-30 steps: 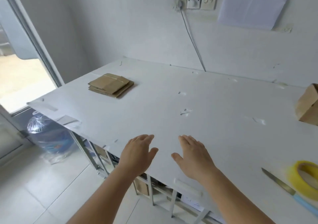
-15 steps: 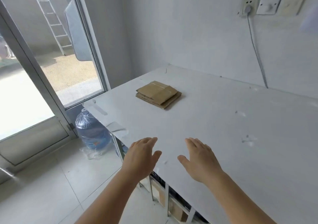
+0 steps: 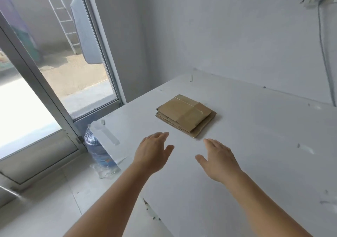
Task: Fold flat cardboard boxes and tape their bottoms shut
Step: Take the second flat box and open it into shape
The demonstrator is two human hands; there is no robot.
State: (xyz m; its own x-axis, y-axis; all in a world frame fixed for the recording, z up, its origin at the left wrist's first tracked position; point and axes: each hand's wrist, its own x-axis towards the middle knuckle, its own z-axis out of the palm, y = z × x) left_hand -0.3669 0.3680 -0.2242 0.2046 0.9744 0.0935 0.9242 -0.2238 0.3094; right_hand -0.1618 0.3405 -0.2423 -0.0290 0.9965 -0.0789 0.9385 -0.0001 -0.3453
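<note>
— What's carrying everything here?
— A white table [image 3: 255, 164], its top scuffed and dotted with small marks and bits of tape, pushed into the corner against the wall.
— And what lies on it?
— A stack of flat cardboard boxes [image 3: 186, 115], brown, lying flat toward twelve o'clock of the tabletop's middle, near the far left corner. The top piece has a strip of glossy tape across it.
— Anything else on the surface?
— A pale strip stuck down by the left corner at about nine o'clock. Under that edge, on the tiled floor [image 3: 45, 209], stands a blue water jug [image 3: 99, 154] in clear plastic wrap.
</note>
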